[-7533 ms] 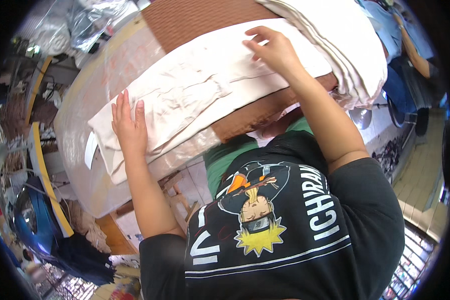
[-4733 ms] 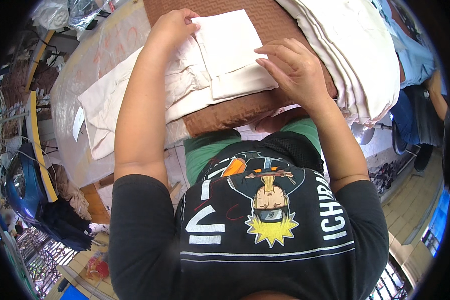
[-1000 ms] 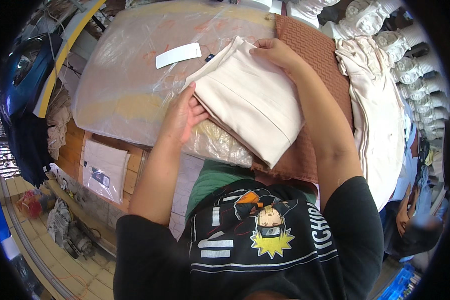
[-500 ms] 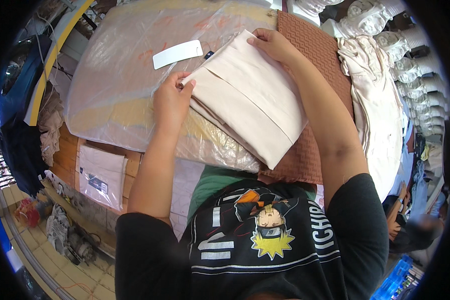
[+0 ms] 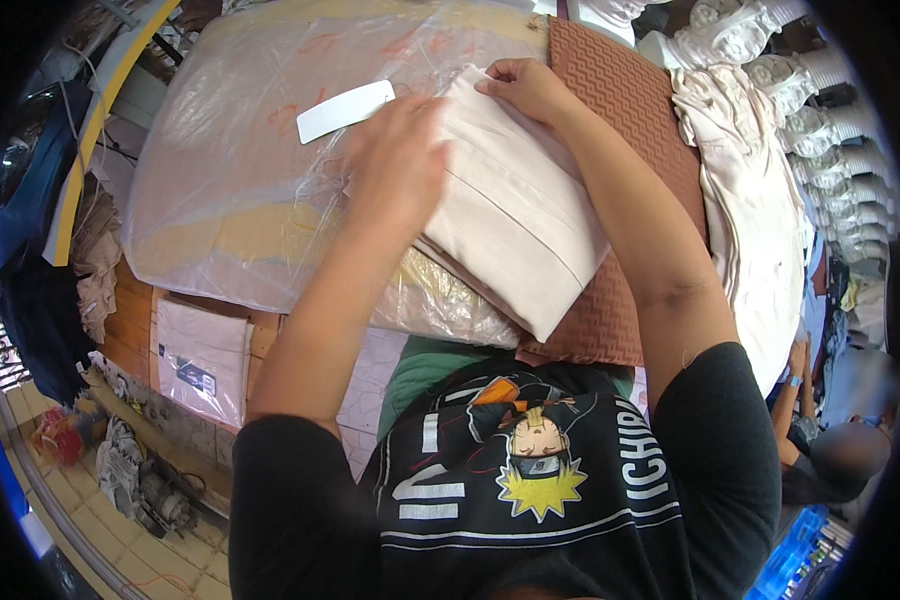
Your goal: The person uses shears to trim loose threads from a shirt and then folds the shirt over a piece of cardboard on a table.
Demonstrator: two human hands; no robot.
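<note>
A folded beige garment (image 5: 530,200) lies slantwise across the plastic-wrapped work surface and a brown textured mat, with a long seam along its upper layer. At its far corner my right hand (image 5: 528,90) pinches the fabric between thumb and fingers. My left hand (image 5: 400,165) is smeared by motion over the garment's left edge, so its fingers cannot be read. A white blank-looking tag (image 5: 345,112) rests on the plastic just beyond my left hand.
Clear plastic (image 5: 220,190) covers the work surface, beside the brown mat (image 5: 620,110). More beige garments (image 5: 750,210) are piled at the right, near white sculpted columns (image 5: 820,130). A bagged folded garment (image 5: 202,355) lies lower left. Another person (image 5: 820,460) is at the far right.
My left hand has left its pinch on the garment's left corner and moved right and up over the fabric. My right hand has shifted slightly left, still gripping the far corner, which is now crumpled.
</note>
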